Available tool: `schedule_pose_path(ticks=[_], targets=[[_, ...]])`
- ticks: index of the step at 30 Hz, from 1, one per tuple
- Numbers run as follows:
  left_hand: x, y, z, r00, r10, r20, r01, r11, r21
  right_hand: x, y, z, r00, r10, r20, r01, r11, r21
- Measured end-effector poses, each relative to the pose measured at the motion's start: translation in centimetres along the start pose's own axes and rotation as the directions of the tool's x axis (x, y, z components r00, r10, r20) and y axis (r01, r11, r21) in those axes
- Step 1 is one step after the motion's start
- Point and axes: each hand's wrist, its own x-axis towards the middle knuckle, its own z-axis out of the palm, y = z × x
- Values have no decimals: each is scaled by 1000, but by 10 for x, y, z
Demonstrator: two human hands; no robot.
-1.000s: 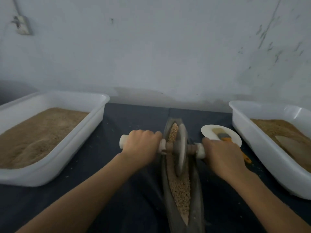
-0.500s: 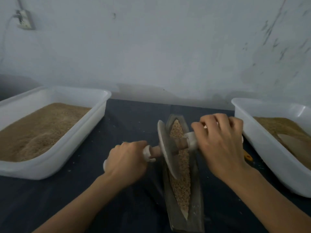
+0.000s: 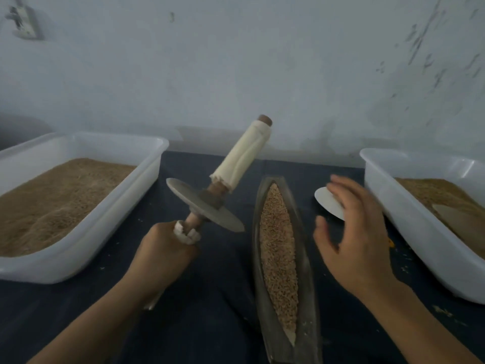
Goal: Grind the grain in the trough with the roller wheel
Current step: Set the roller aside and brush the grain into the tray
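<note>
A long, narrow grey trough (image 3: 309,298) lies on the dark table, filled with brown grain (image 3: 278,253). The roller wheel (image 3: 207,206), a grey metal disc on a wooden axle with cloth-wrapped handles, is lifted out of the trough and tilted, to the left of it. My left hand (image 3: 165,253) grips its lower handle; the upper handle points up and away, free. My right hand (image 3: 354,237) hovers right of the trough with fingers spread and loosely bent, holding nothing.
A white tub (image 3: 78,248) of fine brown meal stands at the left. Another white tub (image 3: 409,222) with brown meal and a flat scoop stands at the right. A small white dish (image 3: 328,203) sits behind my right hand. A grey wall rises behind.
The wheel has come up out of the trough and swung left, held by my left hand alone. My right hand has let go of its handle and moved right.
</note>
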Motion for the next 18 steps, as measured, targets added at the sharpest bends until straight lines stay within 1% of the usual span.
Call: schedule_pose_path(ticks=[1,2,3,4,5,8,12,15,18], targets=[[3,0,-3,1000,-14,24,15,1000,-27,-8,4,-5,989,148,20,-149,987,57],[5,-1,-5,998,-33,51,36,998,-55,-16,7,-9,955,288,63,-294,949,116],[8,-1,-7,995,-56,82,63,995,-78,-22,10,-12,907,402,125,-419,893,163],[9,-2,-7,990,-80,116,91,992,-92,-28,13,-14,857,480,188,-511,840,183],[11,-2,-6,984,-101,146,116,988,-100,-32,15,-14,817,524,239,-568,803,182],[14,-5,1,970,-161,180,181,978,-102,-38,20,-13,748,580,322,-646,747,154],[23,-7,7,957,-220,191,241,966,-95,-37,25,-10,683,639,352,-711,693,120],[30,-11,7,962,-231,143,246,964,-102,-39,25,-7,666,633,394,-717,689,105],[33,-14,7,971,-223,84,230,970,-81,-37,23,-3,659,610,440,-725,672,154]])
